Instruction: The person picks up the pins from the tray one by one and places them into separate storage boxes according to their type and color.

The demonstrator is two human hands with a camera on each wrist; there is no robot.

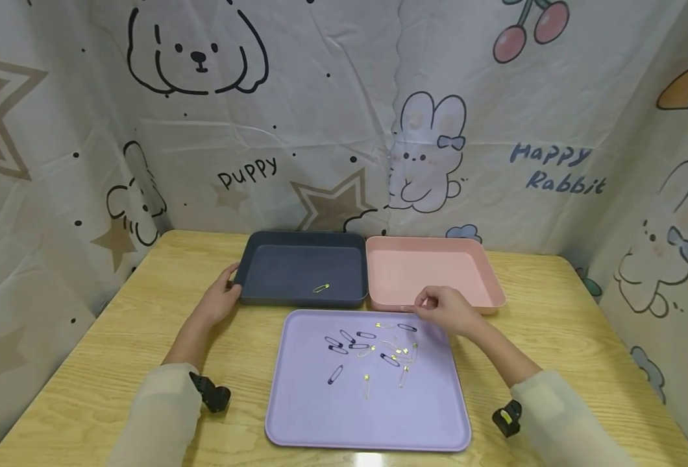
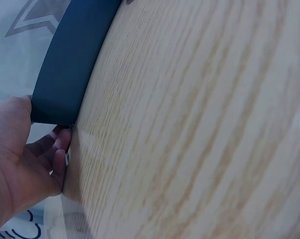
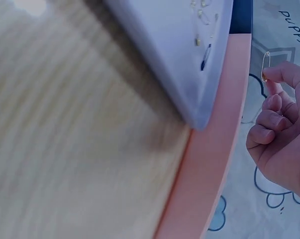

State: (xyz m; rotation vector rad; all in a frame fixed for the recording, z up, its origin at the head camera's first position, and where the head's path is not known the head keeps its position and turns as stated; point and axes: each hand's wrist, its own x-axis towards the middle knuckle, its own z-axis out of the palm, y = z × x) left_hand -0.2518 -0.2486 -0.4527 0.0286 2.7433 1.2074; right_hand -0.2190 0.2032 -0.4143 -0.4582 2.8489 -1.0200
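Note:
My right hand (image 1: pixel 446 310) pinches a gold safety pin (image 3: pixel 266 67) between thumb and forefinger, its other fingers curled. In the head view this hand hovers over the front rim of the pink tray (image 1: pixel 492 295). My left hand (image 1: pixel 218 299) holds the left side of the dark blue tray (image 1: pixel 303 302). The left wrist view shows the thumb at its rim and the fingertips low by its corner. One yellow safety pin (image 1: pixel 321 288) lies in the blue tray. Several black safety pins (image 1: pixel 335 374) and gold safety pins (image 1: pixel 367 385) lie scattered on the lilac tray (image 1: pixel 367 421).
The blue and pink trays stand side by side at the back of the wooden table (image 1: pixel 233 421), with the lilac tray in front of them. A printed curtain (image 1: pixel 320 130) hangs behind and along both sides. Small black cameras (image 1: pixel 215 394) sit on both wrists.

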